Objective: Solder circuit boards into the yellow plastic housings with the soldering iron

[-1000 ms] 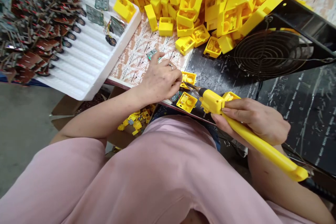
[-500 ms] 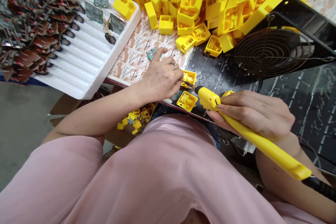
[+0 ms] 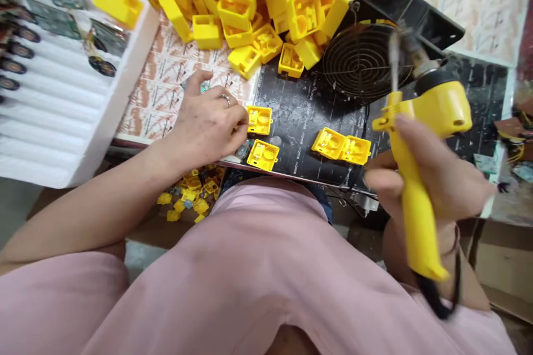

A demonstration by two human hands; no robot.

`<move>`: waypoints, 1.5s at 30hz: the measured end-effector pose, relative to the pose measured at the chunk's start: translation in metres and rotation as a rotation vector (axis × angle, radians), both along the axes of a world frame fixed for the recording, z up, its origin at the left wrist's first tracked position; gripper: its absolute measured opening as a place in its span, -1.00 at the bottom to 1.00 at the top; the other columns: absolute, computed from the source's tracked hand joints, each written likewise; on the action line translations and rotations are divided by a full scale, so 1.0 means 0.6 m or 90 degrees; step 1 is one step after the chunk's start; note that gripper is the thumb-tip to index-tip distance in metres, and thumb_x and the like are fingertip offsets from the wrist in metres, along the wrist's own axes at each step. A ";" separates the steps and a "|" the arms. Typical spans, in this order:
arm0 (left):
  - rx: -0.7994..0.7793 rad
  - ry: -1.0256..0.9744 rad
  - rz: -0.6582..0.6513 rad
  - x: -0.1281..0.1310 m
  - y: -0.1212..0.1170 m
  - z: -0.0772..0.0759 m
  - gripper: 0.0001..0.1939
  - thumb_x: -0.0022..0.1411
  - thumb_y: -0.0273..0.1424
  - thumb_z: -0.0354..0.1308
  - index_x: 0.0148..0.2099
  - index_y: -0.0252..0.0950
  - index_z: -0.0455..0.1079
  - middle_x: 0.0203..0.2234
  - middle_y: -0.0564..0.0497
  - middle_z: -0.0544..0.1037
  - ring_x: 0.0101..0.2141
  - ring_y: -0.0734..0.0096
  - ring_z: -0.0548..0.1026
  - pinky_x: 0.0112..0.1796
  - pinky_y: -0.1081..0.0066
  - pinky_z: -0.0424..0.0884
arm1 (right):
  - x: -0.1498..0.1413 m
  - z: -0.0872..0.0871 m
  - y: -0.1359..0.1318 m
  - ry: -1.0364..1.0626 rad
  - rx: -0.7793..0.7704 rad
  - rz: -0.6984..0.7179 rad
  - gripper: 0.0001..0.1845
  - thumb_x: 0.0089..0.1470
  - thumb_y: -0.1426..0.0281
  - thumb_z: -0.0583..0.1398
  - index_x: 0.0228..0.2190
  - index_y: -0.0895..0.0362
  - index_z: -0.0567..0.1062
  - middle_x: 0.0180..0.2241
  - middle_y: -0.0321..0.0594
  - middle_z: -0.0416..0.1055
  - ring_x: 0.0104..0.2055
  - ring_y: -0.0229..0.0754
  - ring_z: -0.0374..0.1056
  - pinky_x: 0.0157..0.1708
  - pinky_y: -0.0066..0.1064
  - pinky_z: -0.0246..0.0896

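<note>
My right hand [image 3: 437, 172] is wrapped round a yellow soldering gun [image 3: 416, 194], blurred by motion, lifted over the right of the bench with its metal tip pointing away from me. My left hand [image 3: 212, 122] rests at the bench's front edge, its fingertips curled down beside a small open yellow housing [image 3: 259, 120]. What those fingers pinch is hidden. Just nearer to me lies a second open housing [image 3: 263, 155], and part of a green circuit board [image 3: 242, 150] shows under the hand. Two more open housings [image 3: 341, 146] lie side by side to the right.
Yellow cases [image 3: 208, 30] are heaped at the back. A black fan [image 3: 366, 61] stands behind the right hand. On the left, a white foam tray [image 3: 83, 133] holds circuit boards [image 3: 54, 16]. Below the bench edge, a box contains small yellow parts [image 3: 191, 191].
My right hand has lifted the soldering gun away from the housing by my left hand, moving right and turning its tip upward. The view has shifted right; my left hand stays by the housings.
</note>
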State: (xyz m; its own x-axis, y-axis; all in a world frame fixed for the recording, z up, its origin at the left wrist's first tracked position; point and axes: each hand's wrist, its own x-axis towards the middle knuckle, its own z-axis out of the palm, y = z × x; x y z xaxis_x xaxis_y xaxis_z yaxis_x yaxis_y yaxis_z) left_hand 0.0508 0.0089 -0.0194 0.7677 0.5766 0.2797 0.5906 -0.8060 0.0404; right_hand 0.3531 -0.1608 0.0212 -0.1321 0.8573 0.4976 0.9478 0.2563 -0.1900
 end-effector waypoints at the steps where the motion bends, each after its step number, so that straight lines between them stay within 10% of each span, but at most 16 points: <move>1: 0.009 0.009 -0.004 0.000 0.001 0.001 -0.67 0.40 -0.34 0.04 -0.38 -0.15 0.55 -0.49 0.04 0.58 -0.27 0.23 0.58 0.25 -0.17 0.45 | 0.004 -0.005 0.003 -0.042 0.040 0.014 -0.67 0.47 0.16 0.23 0.13 0.04 0.54 -0.52 -0.39 0.49 -0.52 -0.31 0.41 -0.37 -0.46 0.34; 12: -0.252 -0.050 0.022 -0.014 0.011 0.019 -0.65 0.45 -0.30 -0.01 0.09 -0.24 0.54 -0.07 -0.05 0.72 -0.06 0.17 0.63 0.21 0.01 0.45 | 0.018 -0.090 0.042 -0.115 0.036 0.180 -0.75 0.29 0.39 0.40 -0.05 -0.05 0.52 -0.25 -0.32 0.65 -0.19 -0.09 0.64 0.10 -0.09 0.51; 21: -0.195 0.074 0.074 -0.108 0.115 0.063 -0.48 0.42 -0.40 -0.01 0.33 -0.24 0.50 0.26 -0.12 0.62 0.21 0.04 0.57 0.29 0.01 0.43 | -0.057 -0.052 0.159 0.060 -0.025 0.242 -0.45 0.35 0.30 0.34 0.28 -0.06 0.36 0.00 -0.15 0.63 0.01 0.03 0.64 -0.02 -0.18 0.60; 27: -0.232 0.133 -0.037 -0.108 0.142 0.006 -0.62 0.32 -0.35 0.20 0.15 -0.12 0.60 0.26 -0.06 0.61 0.26 0.00 0.55 0.31 0.01 0.38 | -0.095 -0.075 0.252 -0.072 -0.053 0.307 -0.60 0.42 0.39 0.18 0.24 0.02 0.40 0.11 -0.03 0.58 0.08 0.04 0.60 -0.03 -0.19 0.59; 36: -0.276 -0.034 0.022 -0.104 0.140 0.005 -0.67 0.38 -0.18 0.12 -0.10 -0.18 0.69 -0.26 0.05 0.74 -0.14 0.27 0.68 0.09 0.22 0.51 | -0.086 -0.070 0.227 -0.108 -0.082 0.314 -0.62 0.43 0.34 0.20 0.21 0.07 0.44 0.02 -0.04 0.61 -0.14 -0.08 0.61 -0.26 -0.33 0.48; 45: -0.260 -0.057 0.018 -0.041 0.111 0.010 -0.65 0.35 -0.24 0.09 -0.07 -0.20 0.68 -0.19 0.01 0.75 -0.10 0.20 0.70 0.06 0.19 0.53 | -0.085 -0.034 0.141 0.050 0.162 0.214 -0.68 0.28 0.40 0.42 0.04 -0.03 0.59 -0.36 -0.38 0.64 -0.45 -0.25 0.54 -0.32 -0.45 0.45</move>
State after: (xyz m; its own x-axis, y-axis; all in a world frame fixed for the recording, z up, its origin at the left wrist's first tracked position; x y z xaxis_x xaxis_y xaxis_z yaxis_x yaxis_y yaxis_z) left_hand 0.0263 0.0756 -0.0134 0.7326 0.6748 0.0888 0.5924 -0.6964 0.4052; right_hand 0.3023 -0.0761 0.0006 -0.3367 0.6213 0.7075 0.7886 0.5966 -0.1486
